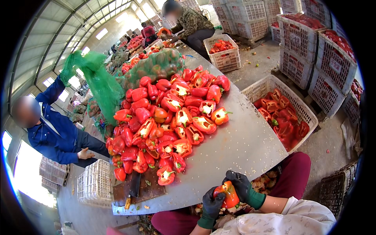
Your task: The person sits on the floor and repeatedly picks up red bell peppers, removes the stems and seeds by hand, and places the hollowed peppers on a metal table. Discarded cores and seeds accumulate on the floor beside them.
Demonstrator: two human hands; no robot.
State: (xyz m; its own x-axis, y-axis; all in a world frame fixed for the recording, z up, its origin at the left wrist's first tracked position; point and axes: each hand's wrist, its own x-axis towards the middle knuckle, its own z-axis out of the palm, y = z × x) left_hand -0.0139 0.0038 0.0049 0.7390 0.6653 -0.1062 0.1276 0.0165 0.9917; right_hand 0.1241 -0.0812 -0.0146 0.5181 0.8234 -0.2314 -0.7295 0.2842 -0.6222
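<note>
My left hand (212, 205), in a dark coated glove with a green cuff, grips the left side of a red bell pepper (228, 196) above my lap. On the pepper's other side, my right hand (239, 183), gloved alike, also holds it. Beyond them lies a metal table (232, 141) strewn with seeds. Whole and halved red bell peppers (164, 117) are heaped on it. A cleaver (134, 185) with a wooden handle rests on a dark, stained board (154, 191) at the table's near left corner.
A plastic crate (311, 117) of cut peppers stands right of the table, with stacked crates (296, 55) behind. A co-worker in blue (55, 135) lifts a green mesh net (102, 85) at left. Another person (194, 26) sits at the far end. Pepper scraps (264, 180) lie below my hands.
</note>
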